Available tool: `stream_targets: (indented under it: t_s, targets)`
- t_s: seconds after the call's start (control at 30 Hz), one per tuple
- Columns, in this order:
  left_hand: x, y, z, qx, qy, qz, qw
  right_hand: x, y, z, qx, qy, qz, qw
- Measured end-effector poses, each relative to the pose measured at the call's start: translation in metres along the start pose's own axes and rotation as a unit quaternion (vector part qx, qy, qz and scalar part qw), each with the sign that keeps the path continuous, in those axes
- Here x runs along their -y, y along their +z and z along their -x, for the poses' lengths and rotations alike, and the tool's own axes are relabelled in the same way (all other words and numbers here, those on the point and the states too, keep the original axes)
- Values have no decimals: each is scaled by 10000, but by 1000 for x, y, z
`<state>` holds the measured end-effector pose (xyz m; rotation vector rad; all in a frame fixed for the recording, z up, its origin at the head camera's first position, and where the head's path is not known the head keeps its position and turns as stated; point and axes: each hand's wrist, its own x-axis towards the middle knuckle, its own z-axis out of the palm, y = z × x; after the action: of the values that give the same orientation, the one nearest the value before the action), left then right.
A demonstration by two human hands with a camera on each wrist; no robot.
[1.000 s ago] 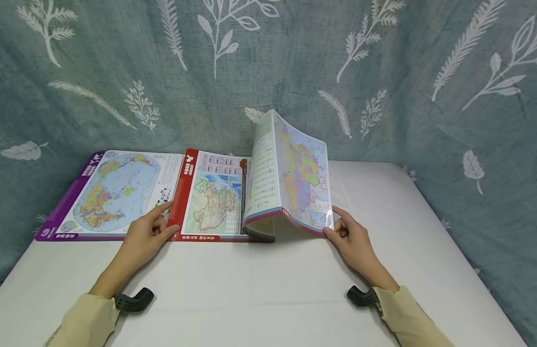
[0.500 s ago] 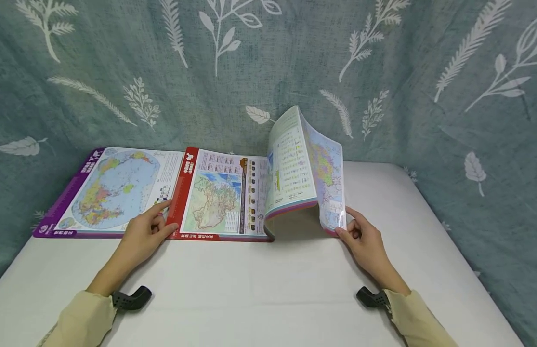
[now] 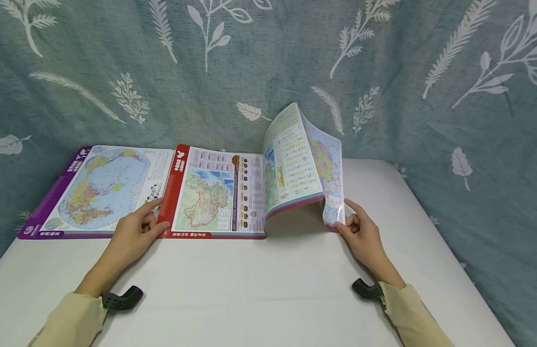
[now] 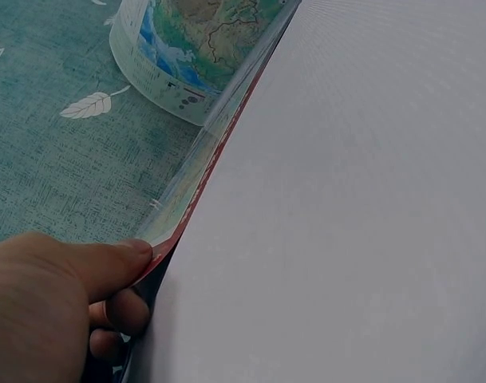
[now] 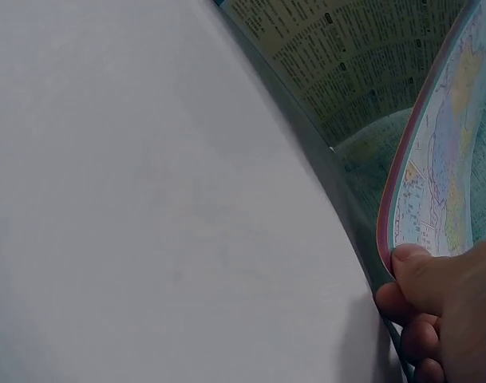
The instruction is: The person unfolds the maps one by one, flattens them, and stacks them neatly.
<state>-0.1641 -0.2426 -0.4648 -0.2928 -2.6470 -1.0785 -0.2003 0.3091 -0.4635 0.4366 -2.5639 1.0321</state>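
A red-bordered map sheet (image 3: 207, 193) lies on the table in the head view. Its right part rises into a bent, peaked fold (image 3: 292, 166) that shows text and a coloured map. My left hand (image 3: 136, 231) pinches the red lower-left corner, thumb on top and fingers beneath, as the left wrist view also shows. The far right edge of the raised fold is pinched by my right hand (image 3: 363, 238); in the right wrist view the thumb presses on the map's curved pink-edged corner (image 5: 398, 207). A purple-bordered world map (image 3: 103, 188) lies flat on the left, against the red one.
The white table (image 3: 246, 284) spreads in front of the maps and to the right. A green curtain (image 3: 207, 106) with white leaf prints hangs behind and at the sides. Each wrist wears a black camera mount (image 3: 123, 298).
My right hand has moved right, drawing the raised fold's edge along. More of the red map's right side now shows flat. The left hand keeps its grip on the corner.
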Motion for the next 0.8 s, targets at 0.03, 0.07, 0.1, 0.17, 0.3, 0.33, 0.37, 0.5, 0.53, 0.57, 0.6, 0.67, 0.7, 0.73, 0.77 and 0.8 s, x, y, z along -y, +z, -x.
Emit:
stream_targets:
  t_s: [0.03,0.07,0.1,0.17,0.3,0.33,0.37,0.5,0.53,0.57,0.6,0.67,0.7,0.73,0.77,0.8]
  targets:
    - [-1,0,0,11,-19,8,10000,0,0,0,-4,14,8,10000]
    - [-1,0,0,33,-21,29,10000,-1,-1,0,-28,35,54,10000]
    - [-1,0,0,42,-17,39,10000,-1,-2,0,-53,57,96,9999]
    - [-2,1,0,31,-1,44,10000,-2,-4,0,-90,105,160,9998]
    - [-3,0,1,-21,49,51,10000,-1,-7,1,-149,217,216,9994]
    - [-3,0,1,-27,53,69,10000,-1,-6,1,-163,239,229,9993]
    - [-3,0,1,-25,56,84,9999,-1,-6,1,-173,260,252,9992]
    - [-3,2,2,-13,72,114,9999,-1,-7,2,-217,327,334,9987]
    - [-3,2,2,-19,72,88,9999,-2,-8,2,-222,346,345,9986]
    - [-3,1,2,-29,78,58,9999,-2,-8,2,-230,361,344,9985]
    - [-3,1,3,-40,88,29,9999,-2,-8,2,-246,371,335,9984]
    - [-2,0,3,-62,105,-27,9999,-2,-8,2,-290,382,334,9983]
    - [-2,-1,3,-75,111,-45,9999,-3,-8,2,-309,392,324,9982]
    - [-2,-1,3,-79,115,-54,9999,-3,-8,1,-330,406,312,9981]
    - [-2,-1,3,-79,121,-47,9999,-3,-8,1,-351,419,309,9980]
    - [-2,-1,2,-77,126,-40,9999,-4,-8,1,-368,441,309,9979]
